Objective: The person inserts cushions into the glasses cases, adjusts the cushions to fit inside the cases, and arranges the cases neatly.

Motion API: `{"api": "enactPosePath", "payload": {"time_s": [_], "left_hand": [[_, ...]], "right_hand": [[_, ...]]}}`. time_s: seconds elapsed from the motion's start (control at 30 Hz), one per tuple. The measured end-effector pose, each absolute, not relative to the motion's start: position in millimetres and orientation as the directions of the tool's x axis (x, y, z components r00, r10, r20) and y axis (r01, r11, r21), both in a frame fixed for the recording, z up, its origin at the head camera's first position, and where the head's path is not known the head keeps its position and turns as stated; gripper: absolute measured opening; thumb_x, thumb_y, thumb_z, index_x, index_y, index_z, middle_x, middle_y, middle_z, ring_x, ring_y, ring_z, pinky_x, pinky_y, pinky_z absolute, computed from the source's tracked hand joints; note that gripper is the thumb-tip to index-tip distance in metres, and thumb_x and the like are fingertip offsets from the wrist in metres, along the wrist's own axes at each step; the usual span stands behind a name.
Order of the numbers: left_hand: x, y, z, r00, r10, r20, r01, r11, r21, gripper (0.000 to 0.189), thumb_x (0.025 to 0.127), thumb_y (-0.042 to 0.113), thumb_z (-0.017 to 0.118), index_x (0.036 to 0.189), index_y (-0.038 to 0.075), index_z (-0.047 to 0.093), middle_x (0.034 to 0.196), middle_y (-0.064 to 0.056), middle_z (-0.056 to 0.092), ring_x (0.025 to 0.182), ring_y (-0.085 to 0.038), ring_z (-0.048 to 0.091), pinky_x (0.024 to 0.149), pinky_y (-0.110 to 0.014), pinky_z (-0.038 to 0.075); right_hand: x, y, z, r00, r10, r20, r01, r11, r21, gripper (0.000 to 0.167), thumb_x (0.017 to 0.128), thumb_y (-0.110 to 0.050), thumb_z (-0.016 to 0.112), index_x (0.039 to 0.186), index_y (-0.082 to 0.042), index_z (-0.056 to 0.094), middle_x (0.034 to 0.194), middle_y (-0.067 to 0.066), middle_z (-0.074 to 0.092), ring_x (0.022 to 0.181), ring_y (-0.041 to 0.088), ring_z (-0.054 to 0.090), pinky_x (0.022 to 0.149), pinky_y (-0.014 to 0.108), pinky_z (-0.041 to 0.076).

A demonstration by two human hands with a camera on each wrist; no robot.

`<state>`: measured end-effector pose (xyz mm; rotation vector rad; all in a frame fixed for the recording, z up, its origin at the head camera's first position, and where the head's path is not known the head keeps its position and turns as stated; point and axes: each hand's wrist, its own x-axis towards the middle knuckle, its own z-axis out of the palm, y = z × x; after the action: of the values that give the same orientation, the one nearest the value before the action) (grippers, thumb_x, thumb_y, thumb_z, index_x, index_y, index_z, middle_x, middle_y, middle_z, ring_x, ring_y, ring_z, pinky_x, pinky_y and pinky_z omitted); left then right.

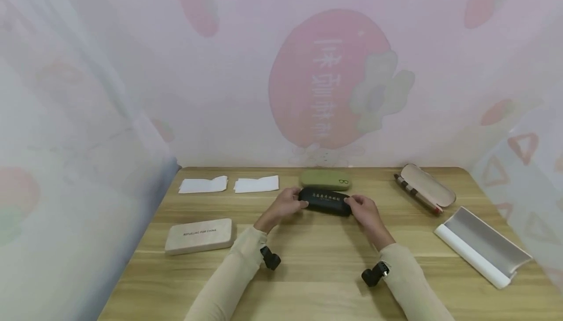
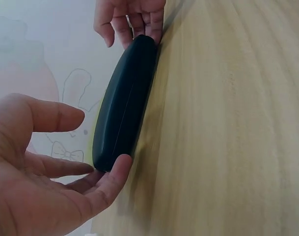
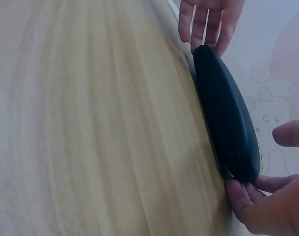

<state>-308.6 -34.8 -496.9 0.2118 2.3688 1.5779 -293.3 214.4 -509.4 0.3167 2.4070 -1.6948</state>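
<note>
A black glasses case [image 1: 325,201] with gold lettering on its lid lies lengthwise between the two hands, close over the wooden table. At its left end, the fingertips of the left hand [image 1: 287,203] touch the case, while in the left wrist view the thumb stands out clear of it. The right hand [image 1: 364,209] touches the other end with its fingertips, its thumb likewise held away in the right wrist view. Just behind the black case sits a green glasses case [image 1: 323,179] with a small glasses print, its front edge partly hidden.
At the back left lie two folded white cloths [image 1: 203,184] [image 1: 257,184]. A cream case [image 1: 200,236] with printed words is at the left. To the right are an open beige case [image 1: 428,186] with a checked edge and an open white case [image 1: 484,247]. A printed curtain [image 1: 237,91] hangs behind the table.
</note>
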Motion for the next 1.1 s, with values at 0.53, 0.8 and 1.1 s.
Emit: {"api": "enactPosePath", "payload": {"time_s": [0.53, 0.8, 1.1], "left_hand": [[-237.0, -78.5, -498.5, -0.969, 0.241, -0.061, 0.056, 0.448, 0.892, 0.047, 0.092, 0.004, 0.063, 0.135, -0.013, 0.056, 0.065, -0.001, 0.046, 0.056, -0.009, 0.039, 0.052, -0.021, 0.035], [-190.2, -105.9, -493.4, -0.988, 0.155, -0.023, 0.073, 0.587, 0.806, 0.025, 0.09, 0.006, 0.068, 0.109, -0.01, 0.063, 0.081, -0.009, 0.048, 0.073, -0.017, 0.043, 0.066, -0.026, 0.035], [-132.9, -132.3, -482.5, -0.987, -0.014, -0.162, -0.133, 0.643, 0.754, 0.058, 0.093, 0.016, 0.069, 0.14, -0.013, 0.051, 0.134, -0.025, 0.053, 0.127, -0.04, 0.053, 0.108, -0.059, 0.042]], "right_hand": [[-258.2, 183.0, -504.9, -0.975, -0.084, -0.206, 0.158, 0.392, -0.906, 0.048, 0.101, -0.023, 0.057, 0.138, 0.007, 0.057, 0.146, 0.026, 0.053, 0.134, 0.034, 0.053, 0.104, 0.045, 0.051], [-231.1, 157.4, -498.7, -0.955, -0.174, -0.238, 0.165, 0.353, -0.921, 0.04, 0.098, -0.018, 0.061, 0.129, 0.008, 0.064, 0.135, 0.027, 0.062, 0.101, 0.021, 0.068, 0.085, 0.035, 0.059], [-201.8, 131.5, -496.3, -0.904, -0.354, -0.24, 0.116, 0.338, -0.934, 0.045, 0.099, -0.018, 0.062, 0.132, 0.012, 0.06, 0.132, 0.027, 0.063, 0.098, 0.023, 0.07, 0.085, 0.039, 0.058]]}}
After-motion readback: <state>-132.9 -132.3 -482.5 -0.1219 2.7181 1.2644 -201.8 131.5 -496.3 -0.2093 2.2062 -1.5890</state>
